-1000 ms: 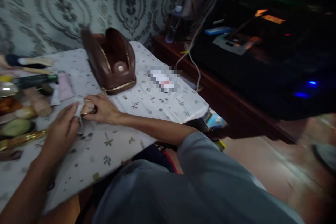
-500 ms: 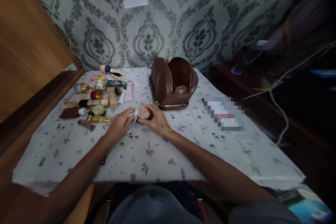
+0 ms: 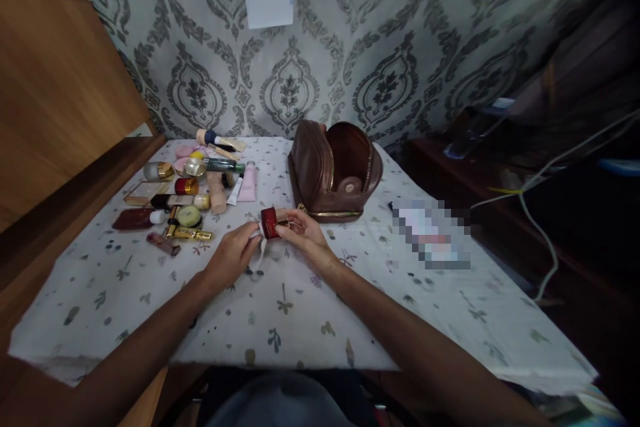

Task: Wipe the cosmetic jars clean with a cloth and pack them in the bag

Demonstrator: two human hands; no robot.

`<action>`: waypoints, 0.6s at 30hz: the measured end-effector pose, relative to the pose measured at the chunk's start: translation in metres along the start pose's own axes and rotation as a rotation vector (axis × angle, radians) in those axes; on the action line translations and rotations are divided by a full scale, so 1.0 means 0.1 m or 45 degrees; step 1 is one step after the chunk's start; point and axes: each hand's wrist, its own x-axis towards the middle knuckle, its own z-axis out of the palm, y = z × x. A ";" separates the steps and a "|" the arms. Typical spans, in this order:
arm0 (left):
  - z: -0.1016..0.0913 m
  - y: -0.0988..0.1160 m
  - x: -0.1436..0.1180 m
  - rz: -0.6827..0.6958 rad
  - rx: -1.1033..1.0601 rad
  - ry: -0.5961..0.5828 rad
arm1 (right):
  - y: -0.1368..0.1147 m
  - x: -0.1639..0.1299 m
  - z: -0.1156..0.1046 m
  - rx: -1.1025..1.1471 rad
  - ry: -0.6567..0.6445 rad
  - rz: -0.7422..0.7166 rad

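Note:
My right hand (image 3: 311, 240) is closed around a small red cosmetic jar (image 3: 269, 223) with a gold band. The jar lies on its side in the fingers, its red wall facing me. My left hand (image 3: 231, 255) pinches a thin white wipe (image 3: 262, 251), which hangs down and touches the jar's left end. Both hands are just above the patterned white tablecloth (image 3: 300, 307). Behind the right hand stands a brown leather makeup bag (image 3: 313, 170), its top gaping wide.
Several cosmetics are spread at the left: a pink tube (image 3: 249, 181), a beige tube (image 3: 217, 193), a dark red bottle (image 3: 134, 218) and a green round compact (image 3: 189, 216). A blurred flat item (image 3: 431, 233) lies at the right. A wooden panel (image 3: 65, 60) borders the left side.
The jar has been turned in my right hand, so its red side shows instead of its pale round face. My left hand still holds the wipe against it. The view has shifted slightly.

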 end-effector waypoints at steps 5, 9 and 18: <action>0.02 -0.02 -0.02 0.161 0.043 -0.065 | 0.00 0.01 -0.01 0.168 0.037 0.104; 0.00 -0.01 -0.01 0.251 0.069 -0.080 | -0.03 0.02 -0.02 0.319 0.021 0.199; 0.00 0.01 -0.01 0.198 -0.081 0.113 | -0.07 0.00 0.00 0.326 -0.061 0.234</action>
